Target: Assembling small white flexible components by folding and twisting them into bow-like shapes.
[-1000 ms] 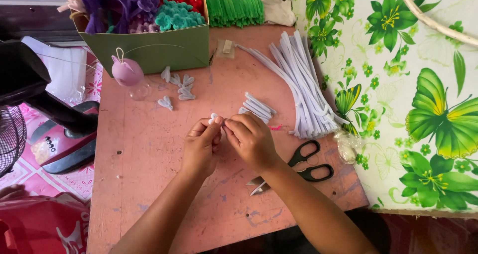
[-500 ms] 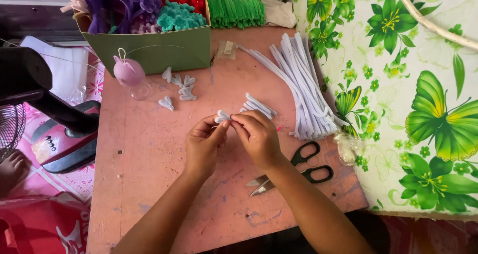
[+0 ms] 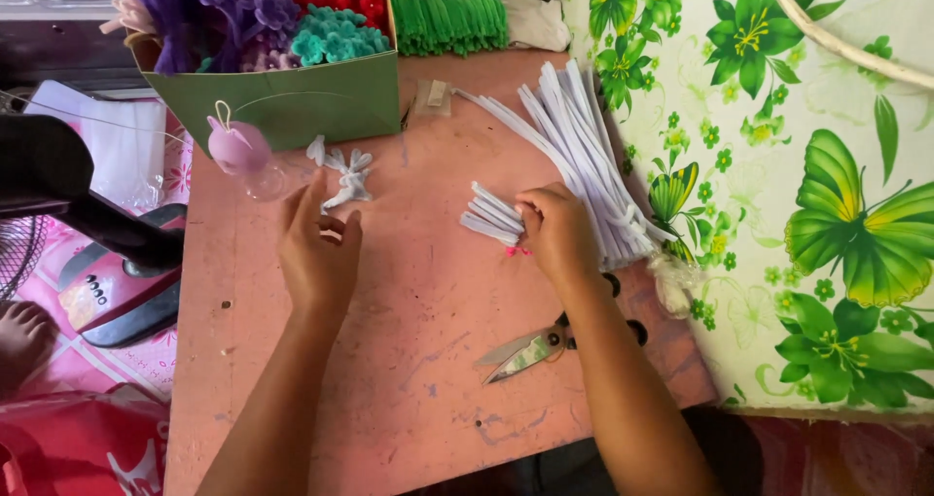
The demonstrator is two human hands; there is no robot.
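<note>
My left hand (image 3: 319, 248) lies flat on the pink table (image 3: 409, 379) with its fingers spread. Its fingertips are just short of a small heap of twisted white pipe-cleaner shapes (image 3: 345, 177). It holds nothing that I can see. My right hand (image 3: 556, 235) is curled over the near end of a stack of short cut white pipe-cleaner pieces (image 3: 489, 214). Thumb and fingers pinch the pieces there. A long bundle of white pipe cleaners (image 3: 579, 136) lies right behind that hand.
Scissors (image 3: 530, 348) lie by my right forearm. A green box (image 3: 292, 102) of coloured pipe-cleaner flowers stands at the back, with a lilac ball (image 3: 236, 148) in front and green pipe cleaners (image 3: 448, 15) beside. A floral cloth (image 3: 808, 214) covers the right. Someone's foot (image 3: 19, 331) shows at the left.
My hands were together at the table's middle, working a small white piece. They have parted: the left went to the heap of white shapes, the right to the short cut pieces.
</note>
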